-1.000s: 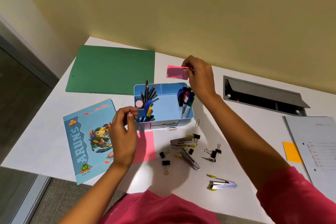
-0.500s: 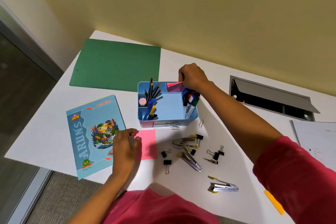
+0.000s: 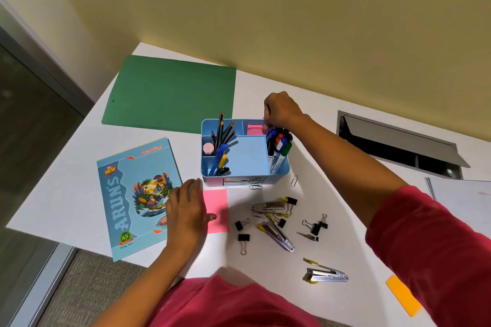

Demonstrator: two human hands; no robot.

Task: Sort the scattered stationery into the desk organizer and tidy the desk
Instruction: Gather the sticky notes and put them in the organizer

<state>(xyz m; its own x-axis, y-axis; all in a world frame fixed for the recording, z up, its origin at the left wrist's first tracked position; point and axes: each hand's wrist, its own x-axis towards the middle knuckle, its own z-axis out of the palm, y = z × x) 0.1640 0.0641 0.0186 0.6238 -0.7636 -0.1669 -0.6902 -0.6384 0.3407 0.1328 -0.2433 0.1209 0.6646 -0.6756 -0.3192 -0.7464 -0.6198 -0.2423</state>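
Two hands were at work over the white desk (image 3: 66, 194) in the head view. The right hand (image 3: 281, 111), just above the middle of the frame, was bent down over the back right compartment of the blue desk organizer (image 3: 247, 176). Its fingertips (image 3: 266, 125) were pinched close at the edge of a pink sticky pad (image 3: 254, 129) sitting inside that compartment; whether they were actually gripping the pad or only touching it could not be told from this angle. A second ago that pad was held in the air behind the organizer; half a second ago it was just entering the compartment.

The left hand (image 3: 186, 210), left of centre, lay flat with fingers spread, gripping nothing, resting on the left edge of a second pink sticky pad (image 3: 216, 211) on the desk, just in front of the organizer. A second ago this hand was raised and curled near the organizer's front left corner; since then it had dropped to the pad.

Pencils (image 3: 224, 131), pens (image 3: 219, 160) and markers (image 3: 279, 148) stood in the organizer. Binder clips (image 3: 243, 237), staplers (image 3: 325, 275) and paper clips (image 3: 293, 180) were scattered at lower centre and lower right. A blue notebook (image 3: 132, 199) lay at left, a green folder (image 3: 170, 95) at upper left, and an orange sticky pad (image 3: 402, 295) at the lower right.
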